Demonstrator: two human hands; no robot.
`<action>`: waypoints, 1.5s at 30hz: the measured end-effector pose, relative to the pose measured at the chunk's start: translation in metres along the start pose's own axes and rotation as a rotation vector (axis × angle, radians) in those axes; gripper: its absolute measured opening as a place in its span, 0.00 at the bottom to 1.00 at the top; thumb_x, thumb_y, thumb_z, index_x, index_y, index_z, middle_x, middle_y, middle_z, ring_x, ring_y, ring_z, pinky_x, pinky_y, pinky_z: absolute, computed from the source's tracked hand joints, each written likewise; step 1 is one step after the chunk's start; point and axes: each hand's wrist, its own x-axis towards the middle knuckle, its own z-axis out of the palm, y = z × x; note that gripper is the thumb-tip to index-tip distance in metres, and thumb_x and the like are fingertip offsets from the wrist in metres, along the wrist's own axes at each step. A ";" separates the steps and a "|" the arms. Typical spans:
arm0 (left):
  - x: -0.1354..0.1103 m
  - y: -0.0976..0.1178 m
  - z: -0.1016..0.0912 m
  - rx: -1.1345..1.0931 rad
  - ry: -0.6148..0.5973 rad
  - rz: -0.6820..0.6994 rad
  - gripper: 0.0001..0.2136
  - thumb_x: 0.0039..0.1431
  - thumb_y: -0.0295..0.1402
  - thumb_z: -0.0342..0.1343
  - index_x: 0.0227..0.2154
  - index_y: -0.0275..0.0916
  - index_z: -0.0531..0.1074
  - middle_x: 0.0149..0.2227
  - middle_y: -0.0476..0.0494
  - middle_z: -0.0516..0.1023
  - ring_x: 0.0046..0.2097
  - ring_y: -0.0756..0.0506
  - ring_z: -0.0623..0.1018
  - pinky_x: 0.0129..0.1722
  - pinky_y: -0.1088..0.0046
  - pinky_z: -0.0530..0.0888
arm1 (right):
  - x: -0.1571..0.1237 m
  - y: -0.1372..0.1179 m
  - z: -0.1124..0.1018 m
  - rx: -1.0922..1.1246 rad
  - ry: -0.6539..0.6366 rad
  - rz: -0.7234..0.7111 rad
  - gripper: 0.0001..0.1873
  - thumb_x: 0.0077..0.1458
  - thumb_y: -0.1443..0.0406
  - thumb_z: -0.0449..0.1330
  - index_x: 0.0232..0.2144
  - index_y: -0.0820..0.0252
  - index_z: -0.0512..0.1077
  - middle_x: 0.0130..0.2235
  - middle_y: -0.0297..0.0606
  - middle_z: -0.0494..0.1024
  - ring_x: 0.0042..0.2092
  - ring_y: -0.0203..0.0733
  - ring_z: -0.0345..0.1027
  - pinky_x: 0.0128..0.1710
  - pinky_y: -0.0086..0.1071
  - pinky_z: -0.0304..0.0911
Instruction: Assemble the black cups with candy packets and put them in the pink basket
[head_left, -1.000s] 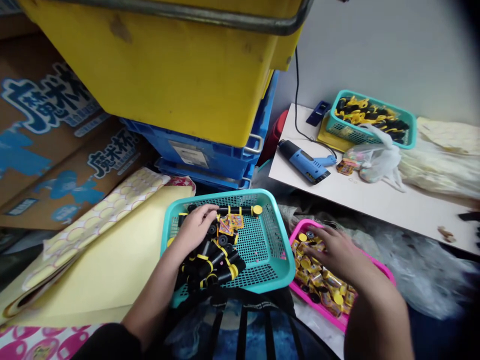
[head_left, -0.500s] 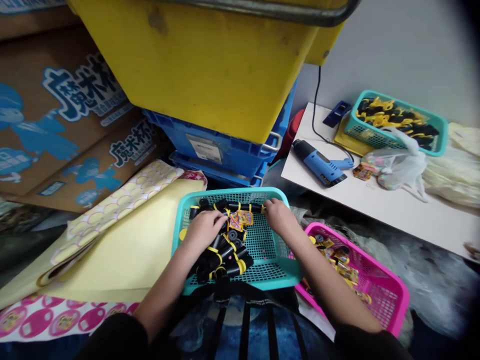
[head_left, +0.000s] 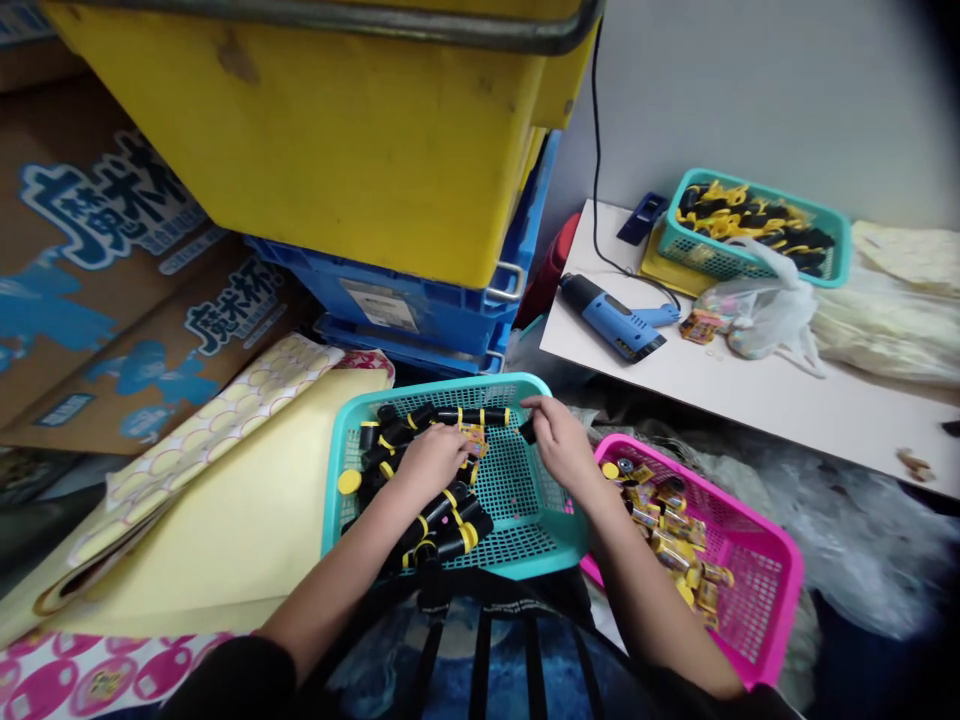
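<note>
A turquoise basket (head_left: 541, 520) sits in front of me, with several black tubes with yellow bands (head_left: 454, 535) heaped in its left part. Over the heap, my left hand (head_left: 433, 458) has its fingers together at small orange printed labels (head_left: 475, 440), seemingly pinching one; its fingertips partly cover them. At the basket's far right rim, my right hand (head_left: 561, 440) grips a short black tube (head_left: 528, 431) between thumb and fingers. Other black tubes with yellow bands (head_left: 472, 416) lie in a row along the back wall of the basket.
A pink basket (head_left: 757, 600) with labelled yellow pieces stands at the right. On the white table (head_left: 720, 390) are a blue heat gun (head_left: 611, 318), another turquoise basket (head_left: 840, 262) and plastic bags (head_left: 772, 310). Yellow (head_left: 322, 150) and blue crates (head_left: 450, 300), cartons (head_left: 90, 330) and sheets (head_left: 247, 520) surround the left.
My right hand has lifted a little away from the row of tubes to the rim, now with a black tube in it. My left hand stays at the labels. The view has shifted right.
</note>
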 end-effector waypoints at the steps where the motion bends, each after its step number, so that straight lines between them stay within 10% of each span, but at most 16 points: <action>1: -0.004 -0.001 -0.005 0.001 0.015 0.005 0.10 0.55 0.25 0.55 0.30 0.43 0.80 0.34 0.42 0.82 0.38 0.41 0.77 0.42 0.62 0.73 | -0.001 -0.001 -0.001 0.044 -0.011 0.041 0.17 0.61 0.64 0.45 0.41 0.60 0.72 0.38 0.42 0.76 0.42 0.46 0.69 0.44 0.38 0.61; 10: -0.030 0.014 -0.027 -0.078 0.623 0.301 0.11 0.56 0.26 0.57 0.37 0.50 0.80 0.46 0.45 0.79 0.46 0.42 0.76 0.45 0.58 0.74 | 0.005 -0.029 0.013 0.777 -0.522 0.181 0.21 0.53 0.47 0.58 0.28 0.60 0.73 0.26 0.31 0.71 0.28 0.35 0.61 0.31 0.30 0.55; 14: -0.033 0.011 -0.025 -0.121 0.685 0.268 0.12 0.56 0.26 0.59 0.37 0.52 0.80 0.47 0.47 0.78 0.44 0.44 0.77 0.42 0.62 0.75 | 0.005 -0.035 0.022 0.894 -0.460 0.292 0.19 0.44 0.51 0.67 0.24 0.60 0.71 0.21 0.27 0.68 0.24 0.32 0.56 0.26 0.28 0.51; 20: -0.035 -0.002 -0.026 -0.226 0.687 0.206 0.12 0.56 0.25 0.58 0.36 0.50 0.80 0.46 0.46 0.79 0.41 0.45 0.77 0.41 0.63 0.76 | 0.009 -0.034 0.022 0.991 -0.345 0.349 0.18 0.45 0.51 0.67 0.24 0.60 0.73 0.24 0.30 0.72 0.25 0.32 0.60 0.28 0.28 0.54; 25: -0.029 -0.015 -0.029 -0.264 0.413 -0.013 0.10 0.53 0.26 0.57 0.31 0.46 0.81 0.50 0.43 0.77 0.53 0.38 0.73 0.55 0.49 0.69 | 0.010 -0.035 0.017 0.963 -0.261 0.373 0.18 0.43 0.51 0.68 0.23 0.60 0.72 0.23 0.30 0.73 0.24 0.32 0.61 0.27 0.28 0.55; 33: -0.014 0.023 -0.030 -1.238 0.273 -0.304 0.25 0.45 0.34 0.67 0.48 0.38 0.71 0.32 0.48 0.79 0.32 0.49 0.79 0.35 0.71 0.77 | 0.007 -0.049 0.026 0.687 -0.205 0.182 0.18 0.45 0.52 0.66 0.19 0.60 0.70 0.22 0.30 0.69 0.26 0.34 0.60 0.29 0.30 0.56; 40: -0.015 0.027 -0.030 -1.064 0.440 -0.417 0.15 0.46 0.35 0.66 0.39 0.36 0.77 0.27 0.47 0.82 0.27 0.49 0.79 0.30 0.74 0.76 | 0.003 -0.043 0.029 0.864 -0.224 0.253 0.24 0.57 0.47 0.49 0.26 0.59 0.70 0.25 0.34 0.67 0.26 0.36 0.59 0.26 0.30 0.55; 45: -0.021 0.024 -0.035 -0.872 0.508 -0.399 0.10 0.50 0.36 0.64 0.35 0.39 0.81 0.34 0.45 0.84 0.34 0.45 0.81 0.37 0.69 0.79 | 0.005 -0.039 0.011 1.247 -0.119 0.263 0.12 0.43 0.62 0.61 0.34 0.55 0.69 0.34 0.33 0.70 0.33 0.37 0.64 0.29 0.29 0.61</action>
